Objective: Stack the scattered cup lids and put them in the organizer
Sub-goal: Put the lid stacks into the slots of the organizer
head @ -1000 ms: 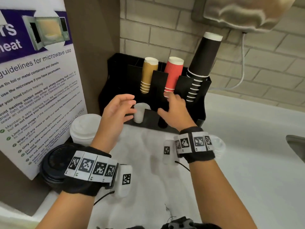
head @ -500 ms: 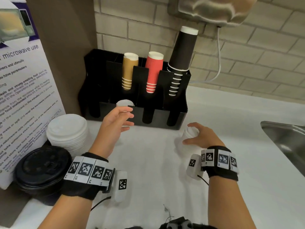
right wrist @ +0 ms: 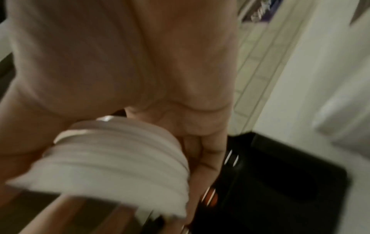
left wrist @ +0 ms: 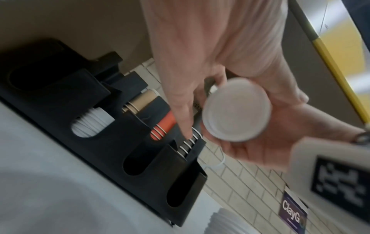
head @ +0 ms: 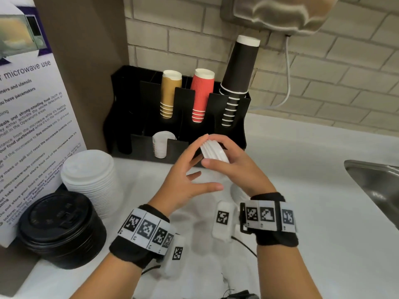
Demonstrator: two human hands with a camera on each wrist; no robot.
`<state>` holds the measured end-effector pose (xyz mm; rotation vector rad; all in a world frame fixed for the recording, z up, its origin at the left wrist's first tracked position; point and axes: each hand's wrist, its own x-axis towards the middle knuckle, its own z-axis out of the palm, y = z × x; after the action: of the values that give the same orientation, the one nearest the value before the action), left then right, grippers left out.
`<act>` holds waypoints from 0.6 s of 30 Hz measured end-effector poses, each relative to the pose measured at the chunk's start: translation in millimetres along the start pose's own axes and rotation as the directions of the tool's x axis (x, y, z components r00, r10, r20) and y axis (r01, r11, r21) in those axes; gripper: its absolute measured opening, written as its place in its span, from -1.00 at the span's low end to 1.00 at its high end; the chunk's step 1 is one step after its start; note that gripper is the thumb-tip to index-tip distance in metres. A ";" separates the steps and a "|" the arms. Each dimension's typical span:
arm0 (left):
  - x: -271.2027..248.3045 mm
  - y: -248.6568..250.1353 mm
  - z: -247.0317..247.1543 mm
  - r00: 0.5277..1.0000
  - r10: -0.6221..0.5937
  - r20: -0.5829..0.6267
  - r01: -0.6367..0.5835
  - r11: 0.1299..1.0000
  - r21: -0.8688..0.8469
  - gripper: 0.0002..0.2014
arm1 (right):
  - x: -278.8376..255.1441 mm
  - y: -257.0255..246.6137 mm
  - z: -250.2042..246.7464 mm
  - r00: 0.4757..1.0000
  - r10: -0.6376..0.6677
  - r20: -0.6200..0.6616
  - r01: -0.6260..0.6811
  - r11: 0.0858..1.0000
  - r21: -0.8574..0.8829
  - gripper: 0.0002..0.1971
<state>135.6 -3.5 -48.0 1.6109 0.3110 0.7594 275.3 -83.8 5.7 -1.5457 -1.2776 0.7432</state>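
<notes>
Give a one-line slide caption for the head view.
Right hand grips small white lid stack before black organizer; open left hand alongside.

Four lid stacks, three cup stacks.

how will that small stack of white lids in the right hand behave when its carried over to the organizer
Probably light: the right hand holds the lid stack by its edges alone. The lids look loosely nested, ridges showing, so tilted like this some may slide apart. The left hand, open beside it, could steady it.
</notes>
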 end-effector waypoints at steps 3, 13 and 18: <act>0.3 0.1 -2.2 0.995 0.049 -0.083 -0.054 0.997 -0.058 -0.16 | 2.6 -1.4 8.9 1.000 -0.015 0.002 0.015 0.999 0.038 -0.53; -3.2 4.7 -12.8 0.987 0.057 -0.149 -0.069 0.994 -0.081 -0.21 | 1.4 1.8 2.2 0.995 -0.013 0.103 -0.003 0.988 0.157 -0.39; -3.5 4.5 -18.3 0.992 0.031 -0.121 -0.038 0.998 -0.052 -0.18 | 2.5 0.8 6.3 0.997 -0.015 0.081 0.001 0.985 0.172 -0.40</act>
<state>120.4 7.8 -44.4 1.5256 0.3468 0.8865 270.7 -79.6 3.0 -1.3821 -1.2442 0.8961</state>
